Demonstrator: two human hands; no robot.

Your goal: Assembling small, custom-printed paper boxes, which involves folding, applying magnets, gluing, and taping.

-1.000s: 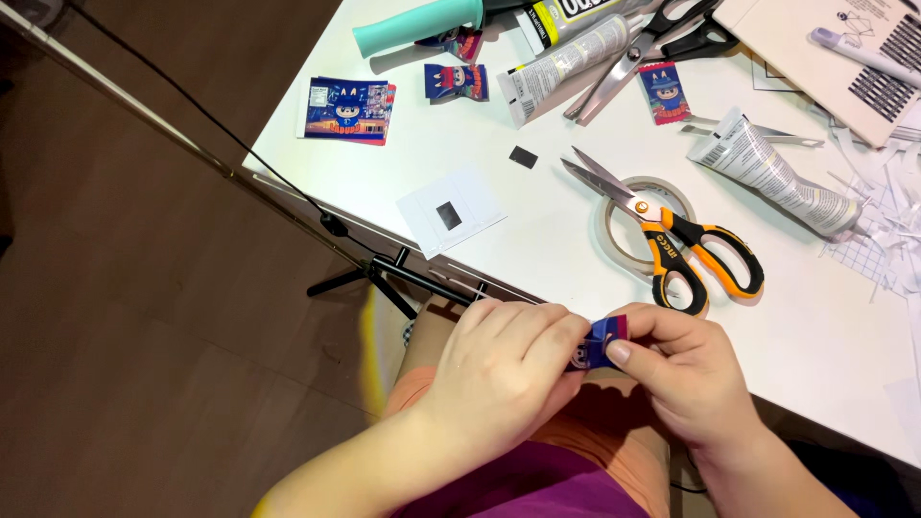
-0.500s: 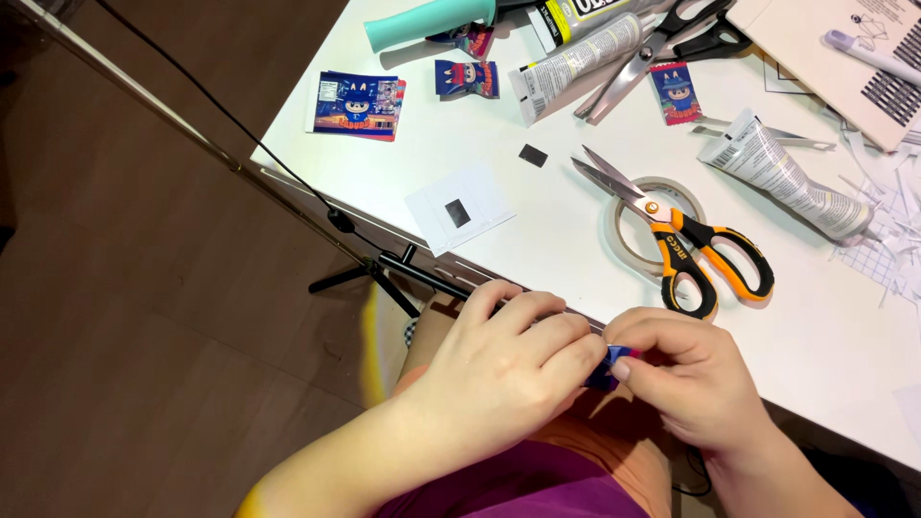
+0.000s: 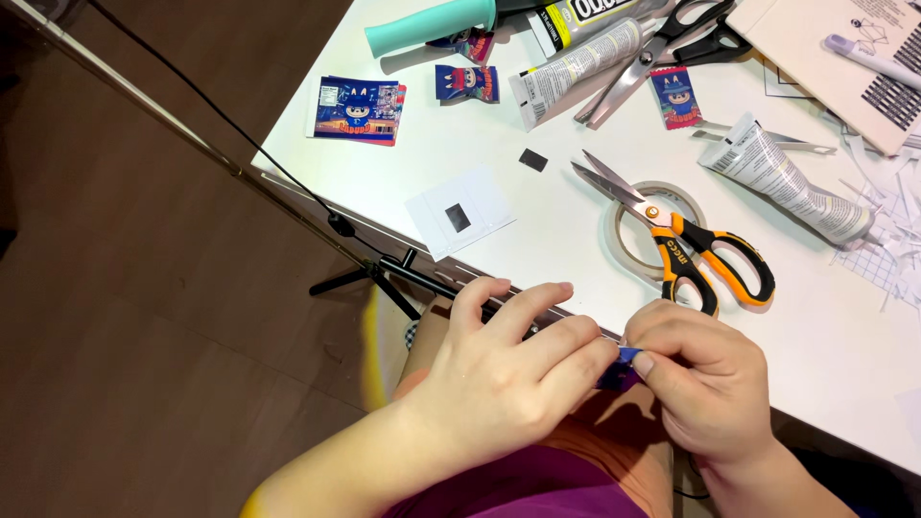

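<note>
My left hand [image 3: 508, 379] and my right hand [image 3: 705, 379] meet just in front of the white table's near edge [image 3: 537, 293]. Together they pinch a tiny blue paper piece [image 3: 625, 360]; only a sliver of it shows between the fingertips. The left index finger and thumb stick out, the other fingers curl onto the piece. Orange-and-black scissors [image 3: 686, 245] lie open on the table just beyond my right hand, resting over a roll of clear tape [image 3: 628, 230].
On the table lie a white paper square with a small black patch [image 3: 460, 211], small printed blue cards [image 3: 358, 108], two crumpled glue tubes [image 3: 787, 182], black-handled scissors [image 3: 672, 38], a teal handle [image 3: 432, 24] and paper scraps [image 3: 887, 230]. A tripod leg [image 3: 369, 273] stands by the table edge on brown floor.
Both hands have closed more tightly over the small blue piece, hiding most of it, and my left index finger has lifted outward. The view shifted slightly.
</note>
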